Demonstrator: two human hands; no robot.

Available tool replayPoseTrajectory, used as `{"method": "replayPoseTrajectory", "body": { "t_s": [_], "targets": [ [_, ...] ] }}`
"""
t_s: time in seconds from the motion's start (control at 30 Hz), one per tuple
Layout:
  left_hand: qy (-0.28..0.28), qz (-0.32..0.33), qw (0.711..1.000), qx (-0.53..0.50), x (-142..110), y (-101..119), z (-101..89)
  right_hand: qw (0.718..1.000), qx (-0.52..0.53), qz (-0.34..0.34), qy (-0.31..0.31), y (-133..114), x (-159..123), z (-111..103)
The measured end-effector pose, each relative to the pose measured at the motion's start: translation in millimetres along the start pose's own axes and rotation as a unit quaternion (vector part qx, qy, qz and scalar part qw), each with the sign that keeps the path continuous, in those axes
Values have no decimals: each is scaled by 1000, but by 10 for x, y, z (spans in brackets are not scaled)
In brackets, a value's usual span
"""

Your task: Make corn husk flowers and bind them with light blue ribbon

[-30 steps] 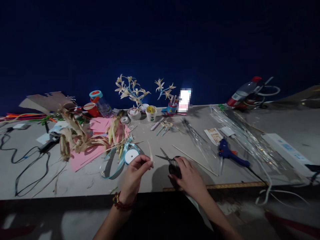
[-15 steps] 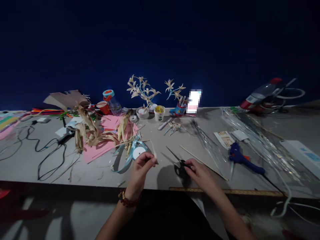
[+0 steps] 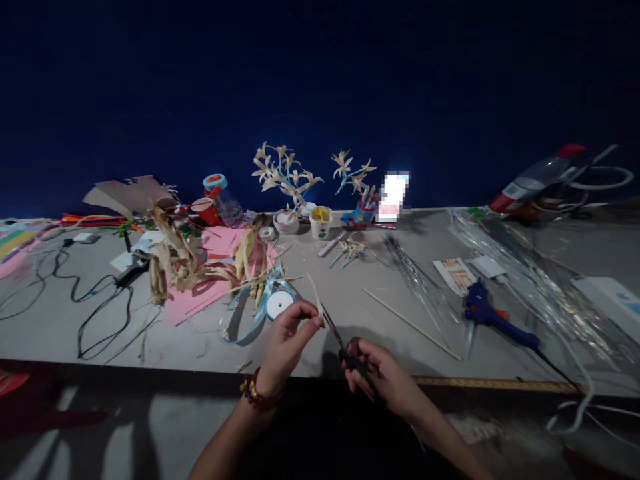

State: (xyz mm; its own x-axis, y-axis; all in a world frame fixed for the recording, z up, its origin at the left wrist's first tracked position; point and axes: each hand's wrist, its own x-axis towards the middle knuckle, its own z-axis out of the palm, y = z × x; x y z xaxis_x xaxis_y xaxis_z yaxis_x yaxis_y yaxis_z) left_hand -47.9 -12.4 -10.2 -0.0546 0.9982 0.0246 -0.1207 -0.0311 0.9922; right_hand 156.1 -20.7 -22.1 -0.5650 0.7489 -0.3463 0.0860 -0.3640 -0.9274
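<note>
Between thumb and fingers, my left hand (image 3: 291, 338) pinches a thin pale strip of dried husk (image 3: 315, 297) that points up and away. My right hand (image 3: 376, 370) is closed on black scissors (image 3: 345, 350), whose blades reach up and left to the strip, close beside my left fingertips. Whether the blades touch the strip I cannot tell. Just beyond my left hand lies a white spool (image 3: 280, 305) with light blue ribbon (image 3: 251, 330). Dried corn husks (image 3: 183, 263) are heaped on pink paper (image 3: 193, 303) to the left.
Husk flowers (image 3: 285, 173) stand at the back near a white cup (image 3: 320, 223) and a lit phone (image 3: 393, 197). A thin stick (image 3: 410, 323), wires (image 3: 417, 273) and a blue glue gun (image 3: 493, 317) lie to the right. Black cables (image 3: 103, 287) run across the left side.
The scissors have come left and nearer me, and now meet the area of the strip by my left hand. My right hand has turned its grip on them. The view has shifted slightly.
</note>
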Motion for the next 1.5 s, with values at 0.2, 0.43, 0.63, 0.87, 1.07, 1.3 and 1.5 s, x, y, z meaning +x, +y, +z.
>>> {"method": "replayPoseTrajectory", "body": {
  "t_s": [0.2,0.43,0.63,0.87,1.07,1.3,1.5],
  "targets": [
    [-9,-3,1000,10,26,18,40,1000,-9,-13,-2,-90,57,22],
    [-11,1,1000,4,71,10,82,1000,-25,-17,5,-69,101,-11],
    [-13,5,1000,3,96,6,92,999,-35,-18,16,-77,127,-17],
    [-15,-3,1000,-14,113,20,93,999,-33,-19,7,-72,154,-32],
    [-23,-7,999,-40,123,-13,88,1000,-11,-21,8,-56,163,-40],
    [-28,-22,998,-55,194,-15,82,1000,-7,-16,15,-36,196,-62],
    [-41,-50,996,-66,281,-61,64,1000,-15,-9,23,34,249,-93]
  ]
}}
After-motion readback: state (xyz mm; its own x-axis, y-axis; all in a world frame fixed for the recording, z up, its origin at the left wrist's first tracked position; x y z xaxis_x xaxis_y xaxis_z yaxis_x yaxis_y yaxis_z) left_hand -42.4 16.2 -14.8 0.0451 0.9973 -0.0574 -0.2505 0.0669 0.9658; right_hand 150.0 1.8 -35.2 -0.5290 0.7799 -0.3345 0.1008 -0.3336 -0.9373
